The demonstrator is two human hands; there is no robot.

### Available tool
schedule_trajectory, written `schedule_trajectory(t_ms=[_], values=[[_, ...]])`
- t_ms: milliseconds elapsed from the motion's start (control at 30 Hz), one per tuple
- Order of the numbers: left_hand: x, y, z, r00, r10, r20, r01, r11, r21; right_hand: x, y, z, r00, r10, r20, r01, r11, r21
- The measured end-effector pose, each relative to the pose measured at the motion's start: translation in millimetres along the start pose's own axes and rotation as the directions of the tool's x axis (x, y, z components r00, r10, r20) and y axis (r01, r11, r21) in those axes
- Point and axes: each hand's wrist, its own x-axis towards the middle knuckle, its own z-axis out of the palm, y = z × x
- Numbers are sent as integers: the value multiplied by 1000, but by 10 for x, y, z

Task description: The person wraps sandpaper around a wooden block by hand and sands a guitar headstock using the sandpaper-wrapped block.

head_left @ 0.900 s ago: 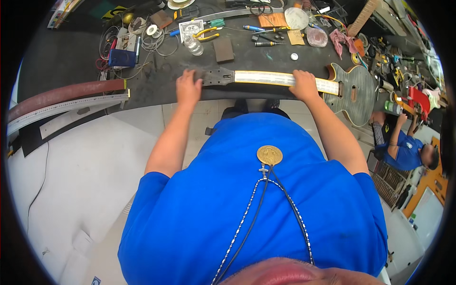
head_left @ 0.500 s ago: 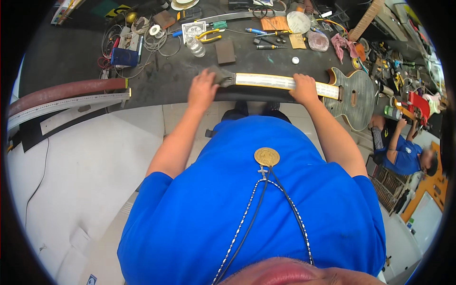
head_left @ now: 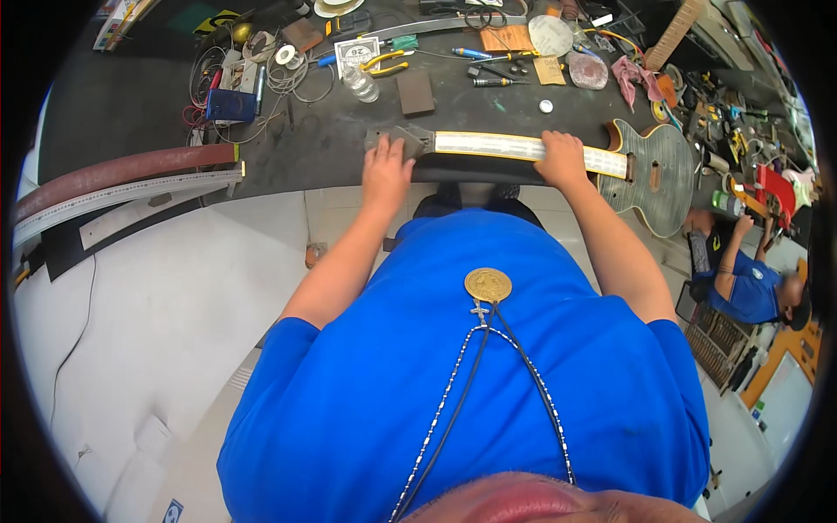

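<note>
Along near edge of table (head_left: 305, 152): electric guitar (head_left: 523, 150), long axis roughly parallel to edge, headstock (head_left: 374, 137) left, body (head_left: 670, 174) right, overhanging. Left hand (head_left: 389, 166) nearer headstock, fingers over it; cannot tell whether grip closes on anything. Right hand (head_left: 563, 159) nearer body, grip wrapped over neck (head_left: 475, 144).

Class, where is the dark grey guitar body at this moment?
In the head view, the guitar body lies on the right, just beyond the right hand, at the right end of the neck.
</note>
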Motion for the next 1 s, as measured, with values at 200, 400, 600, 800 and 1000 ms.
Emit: schedule_trajectory(t_ms=[200, 400, 600, 800, 1000], values=[[-53, -217, 73, 984, -174, 42, 173, 985, 27, 22, 28, -19, 999, -52, 7, 52, 999, 16], [-177, -994, -250, 944, -307, 119, 283, 942, 182, 20, 18, -24, 997, -10, 73, 9, 1000, 10], [-208, -1712, -522, 904, -402, -148, 425, 883, 198, -5, 44, 16, 999, -27, 25, 27, 999, 18], [224, -769, -370, 841, -540, -30, 497, 751, 435, -136, 199, 87, 985, -75, -154, 85, 995, 60], [203, -373, -19, 982, -100, 162, 107, 994, -34, -322, -75, -91, 797, -142, -587, 371, 882, 290]])
